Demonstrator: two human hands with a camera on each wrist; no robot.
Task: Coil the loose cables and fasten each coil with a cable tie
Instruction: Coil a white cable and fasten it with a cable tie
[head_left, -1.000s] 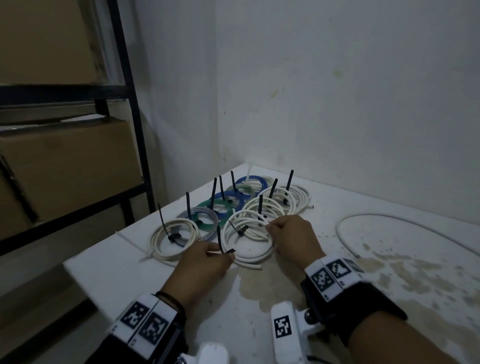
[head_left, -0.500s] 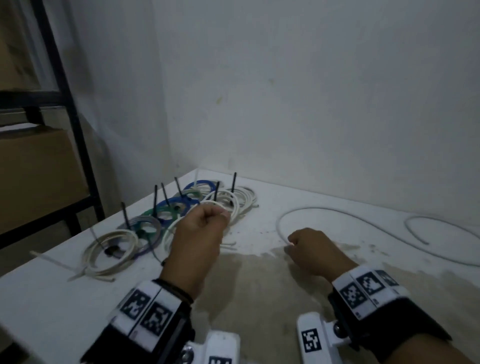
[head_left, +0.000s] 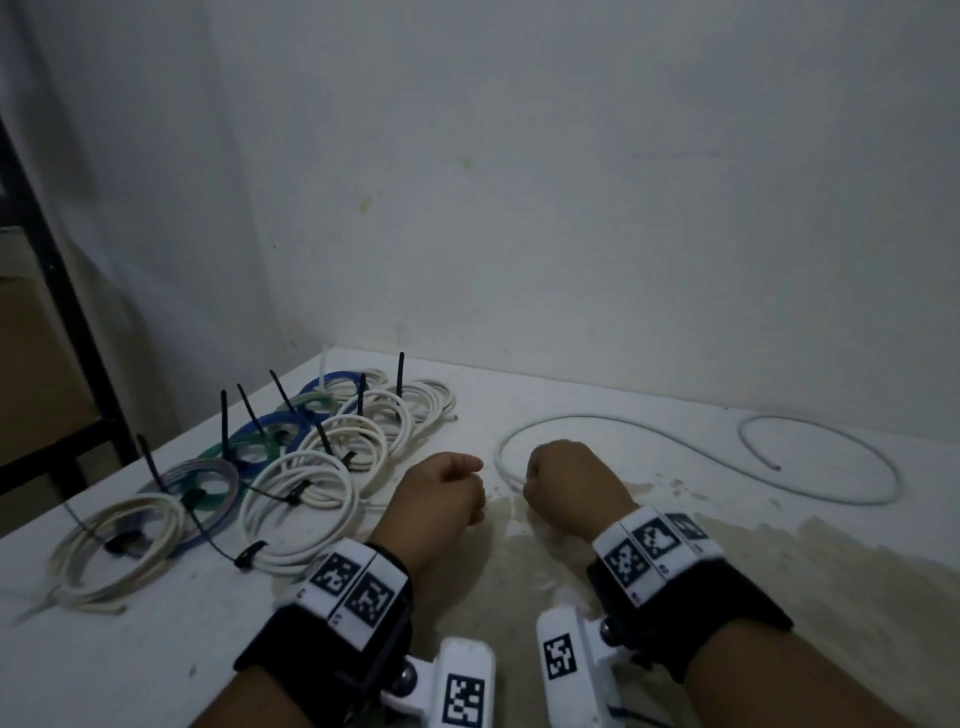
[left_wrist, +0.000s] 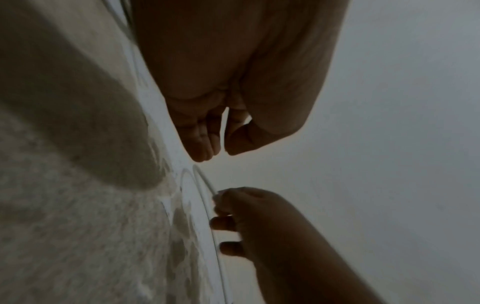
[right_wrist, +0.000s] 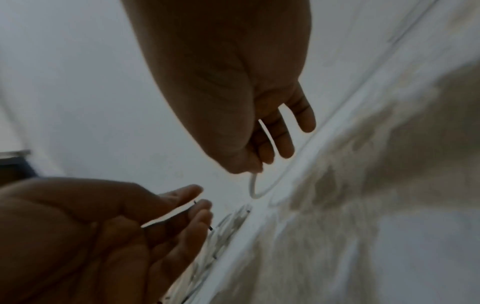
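A loose white cable (head_left: 649, 423) snakes across the white table (head_left: 779, 597) from the middle to the right. My right hand (head_left: 563, 478) pinches its near end between thumb and fingers, as the right wrist view shows (right_wrist: 255, 164); the cable (right_wrist: 255, 190) curls down from the pinch. My left hand (head_left: 441, 488) hovers just left of it, fingers loosely curled. Its thumb and fingertips (left_wrist: 205, 152) stand slightly apart with nothing plainly between them. Several tied coils (head_left: 301, 499), white, blue and green, lie at the left with black tie tails sticking up.
The table stands in a corner of white walls (head_left: 571, 208). A dark metal shelf frame (head_left: 57, 322) with a cardboard box stands beyond the table's left edge. The stained tabletop in front of my wrists is bare.
My right hand left the coils and took the loose cable's end. My left hand let go of the coil's tie, rose, then came down beside the right hand. The view swung right.
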